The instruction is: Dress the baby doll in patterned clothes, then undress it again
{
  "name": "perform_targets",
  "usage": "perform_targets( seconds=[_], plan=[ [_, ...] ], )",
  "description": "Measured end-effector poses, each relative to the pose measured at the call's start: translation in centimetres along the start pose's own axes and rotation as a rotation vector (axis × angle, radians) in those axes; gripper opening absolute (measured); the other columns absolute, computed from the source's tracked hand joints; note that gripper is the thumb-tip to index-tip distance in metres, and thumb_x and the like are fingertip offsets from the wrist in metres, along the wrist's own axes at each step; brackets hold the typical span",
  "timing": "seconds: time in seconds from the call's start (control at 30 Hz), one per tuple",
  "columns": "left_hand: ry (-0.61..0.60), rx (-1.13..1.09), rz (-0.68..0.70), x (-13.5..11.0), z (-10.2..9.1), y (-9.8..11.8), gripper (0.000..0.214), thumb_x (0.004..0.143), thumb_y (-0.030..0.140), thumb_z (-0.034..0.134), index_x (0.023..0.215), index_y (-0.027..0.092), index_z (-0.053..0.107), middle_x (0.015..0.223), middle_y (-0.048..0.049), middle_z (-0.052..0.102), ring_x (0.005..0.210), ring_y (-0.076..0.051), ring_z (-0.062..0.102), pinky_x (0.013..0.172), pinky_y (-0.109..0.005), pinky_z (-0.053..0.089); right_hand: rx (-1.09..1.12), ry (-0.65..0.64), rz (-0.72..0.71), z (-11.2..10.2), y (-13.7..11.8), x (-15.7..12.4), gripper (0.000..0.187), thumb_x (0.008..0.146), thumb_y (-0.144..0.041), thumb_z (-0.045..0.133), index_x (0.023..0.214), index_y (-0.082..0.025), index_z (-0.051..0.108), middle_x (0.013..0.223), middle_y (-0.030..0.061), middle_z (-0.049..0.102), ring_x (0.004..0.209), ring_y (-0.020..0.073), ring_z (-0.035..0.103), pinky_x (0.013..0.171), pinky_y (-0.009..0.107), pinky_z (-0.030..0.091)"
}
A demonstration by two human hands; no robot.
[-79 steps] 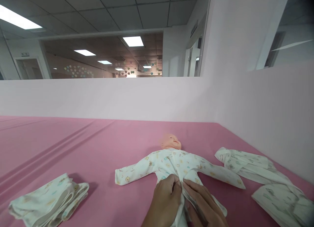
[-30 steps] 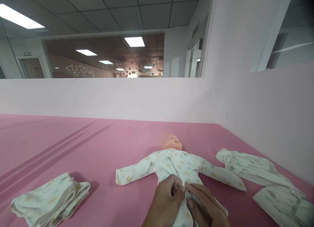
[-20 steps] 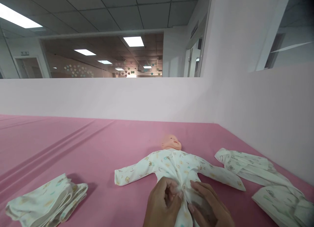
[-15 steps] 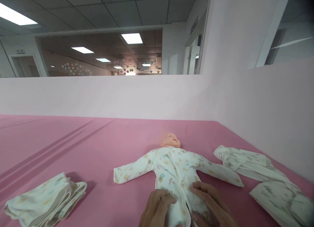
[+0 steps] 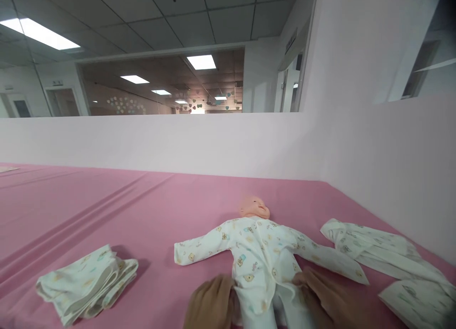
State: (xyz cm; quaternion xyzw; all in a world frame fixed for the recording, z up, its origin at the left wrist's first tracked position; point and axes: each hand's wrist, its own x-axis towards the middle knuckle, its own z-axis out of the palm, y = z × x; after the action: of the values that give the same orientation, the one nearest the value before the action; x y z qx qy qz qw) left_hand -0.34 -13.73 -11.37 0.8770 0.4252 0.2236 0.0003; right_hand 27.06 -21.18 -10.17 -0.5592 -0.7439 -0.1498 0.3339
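A baby doll (image 5: 257,207) lies on its back in a white baby romper (image 5: 257,253) printed with small bears. Both sleeves stretch out sideways, and the lower part parts between the legs near the bottom edge of the view. At the romper's left side, my left hand (image 5: 212,301) is closed, its fingers curled at the cloth edge. My right hand (image 5: 326,296) pinches the cloth at the opposite side, by the doll's hip. The fingertips of both hands are partly hidden.
A folded printed cloth (image 5: 87,284) rests at the left on the pink sheet (image 5: 149,224). More white printed cloth (image 5: 383,248) lies crumpled at the right, near the wall. A low white wall (image 5: 160,144) borders the sheet at the back.
My hands have moved apart, from the front of the romper out to its two sides, and have closed there. The view has swung slightly left, so everything appears further right.
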Motion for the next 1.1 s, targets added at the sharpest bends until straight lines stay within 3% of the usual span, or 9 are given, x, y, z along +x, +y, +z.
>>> perform_targets(
  seconds=[0.13,0.3,0.43,0.6,0.77,0.87,0.97,1.03,1.1],
  plan=[
    [-0.044,0.006,-0.194,4.9,-2.5,-0.5,0.036,0.090,0.010,0.025,0.096,0.021,0.059,0.091,-0.0049,0.068,0.079,-0.019,0.062,0.065,-0.030,0.038,-0.014,-0.086,0.133,1.0,2.2,4.2,0.027,0.097,-0.022,0.032,0.088,-0.027,0.057,0.080,0.0003,0.066,0.069,0.0148,0.065,0.059,0.024,0.052],
    [-0.172,0.228,-0.079,10.0,-2.6,-1.5,0.032,0.078,-0.001,0.033,0.093,0.016,0.056,0.094,-0.0088,0.065,0.082,-0.022,0.061,0.062,-0.030,0.034,-0.292,0.039,0.066,5.3,5.9,7.2,0.030,0.098,-0.020,0.027,0.087,-0.021,0.055,0.073,0.0021,0.057,0.063,0.0175,0.056,0.058,0.029,0.041],
    [-0.168,0.269,-0.099,11.2,-1.4,-2.2,0.038,0.075,-0.005,0.035,0.101,0.015,0.053,0.091,-0.0088,0.066,0.080,-0.022,0.063,0.061,-0.029,0.033,-0.452,0.116,0.029,7.6,7.2,6.7,0.028,0.097,-0.016,0.029,0.088,-0.019,0.056,0.072,0.0033,0.055,0.064,0.0185,0.053,0.062,0.030,0.038],
    [-0.143,0.252,-0.173,11.1,-0.1,-2.5,0.029,0.092,0.011,0.028,0.112,0.013,0.050,0.079,-0.0097,0.067,0.074,-0.026,0.065,0.059,-0.030,0.032,-0.523,0.156,0.006,8.2,7.1,5.8,0.021,0.096,-0.011,0.035,0.097,-0.015,0.055,0.077,0.0055,0.058,0.072,0.0201,0.054,0.069,0.031,0.039],
    [-0.164,0.225,-0.165,9.2,-0.5,-1.8,0.027,0.084,0.002,0.037,0.099,0.015,0.055,0.083,-0.0080,0.067,0.077,-0.022,0.063,0.060,-0.028,0.032,-0.504,0.136,-0.025,8.0,7.5,4.7,0.024,0.094,-0.008,0.034,0.105,-0.014,0.054,0.084,0.0073,0.061,0.076,0.0214,0.056,0.075,0.034,0.041],
    [-0.057,0.185,-0.178,6.5,-1.8,-2.5,0.024,0.090,0.011,0.034,0.083,0.017,0.055,0.083,-0.0048,0.065,0.077,-0.019,0.060,0.062,-0.027,0.036,-0.417,0.173,-0.013,8.2,8.0,4.0,0.023,0.095,-0.018,0.035,0.110,-0.016,0.053,0.094,0.0088,0.063,0.084,0.0233,0.058,0.078,0.037,0.043],
    [0.123,0.256,-0.208,2.6,-3.7,-5.3,0.025,0.092,0.015,0.034,0.088,0.019,0.058,0.090,-0.0046,0.063,0.084,-0.019,0.058,0.073,-0.031,0.042,-0.330,0.201,0.060,8.4,8.4,3.8,0.026,0.097,-0.030,0.036,0.112,-0.016,0.052,0.100,0.0101,0.063,0.088,0.0246,0.059,0.082,0.039,0.044],
    [0.222,0.422,-0.211,-0.3,-5.2,-8.0,0.025,0.091,0.015,0.037,0.098,0.018,0.060,0.102,-0.0081,0.062,0.095,-0.023,0.056,0.081,-0.036,0.043,-0.286,0.201,0.087,8.5,8.5,3.9,0.029,0.097,-0.032,0.034,0.112,-0.015,0.052,0.100,0.0106,0.063,0.089,0.0252,0.059,0.082,0.040,0.044],
    [0.304,0.599,-0.316,-3.3,-6.6,-10.6,0.029,0.090,0.018,0.041,0.113,0.014,0.058,0.113,-0.0140,0.058,0.103,-0.028,0.053,0.083,-0.040,0.044,-0.252,0.198,0.093,8.5,8.3,4.1,0.030,0.096,-0.033,0.033,0.111,-0.016,0.052,0.099,0.0108,0.063,0.089,0.0255,0.060,0.083,0.041,0.045]
  ],
)
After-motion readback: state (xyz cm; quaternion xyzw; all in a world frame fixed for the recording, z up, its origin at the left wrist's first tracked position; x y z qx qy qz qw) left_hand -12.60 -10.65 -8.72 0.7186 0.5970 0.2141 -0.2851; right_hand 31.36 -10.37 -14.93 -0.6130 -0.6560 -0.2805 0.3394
